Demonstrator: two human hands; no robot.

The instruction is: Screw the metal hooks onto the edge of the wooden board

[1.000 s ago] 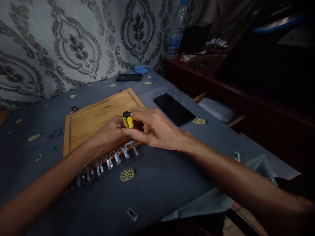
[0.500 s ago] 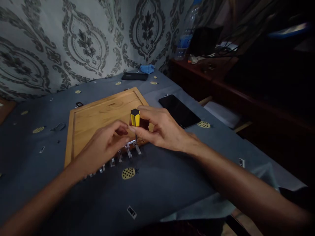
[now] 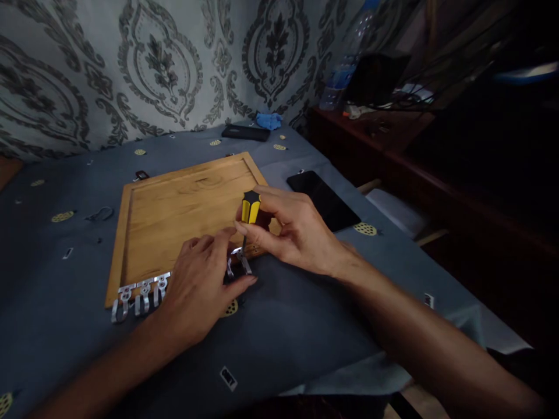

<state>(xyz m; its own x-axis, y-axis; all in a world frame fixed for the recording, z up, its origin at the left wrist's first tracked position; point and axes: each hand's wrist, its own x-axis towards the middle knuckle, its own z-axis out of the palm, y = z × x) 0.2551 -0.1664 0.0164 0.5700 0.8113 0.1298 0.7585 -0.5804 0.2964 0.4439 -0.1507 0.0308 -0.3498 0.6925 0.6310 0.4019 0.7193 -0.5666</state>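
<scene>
My right hand [image 3: 301, 233] is closed round a screwdriver [image 3: 250, 208] with a yellow and black handle. It stands nearly upright, its thin shaft pointing down at the right end of a silver metal hook rail [image 3: 144, 283]. Several double hooks hang from this rail along the near edge of a wooden board [image 3: 183, 203] with a raised border. My left hand [image 3: 196, 285] lies across the middle of the rail, fingers on the board's edge and thumb stretched apart near the end hook. It hides part of the rail. The screwdriver's tip is too small to make out.
A black phone [image 3: 323, 199] lies right of the board. Behind are a dark flat case [image 3: 245, 133] and a blue crumpled item [image 3: 268, 120]. A loose hook-shaped piece [image 3: 100, 214] lies to the left. A plastic bottle [image 3: 345, 73] stands on the dark red furniture [image 3: 349, 137].
My left hand has moved from beside the screwdriver down onto the rail, its fingers spreading. More hooks show at the left. The screwdriver stays in my right hand at the rail's right end.
</scene>
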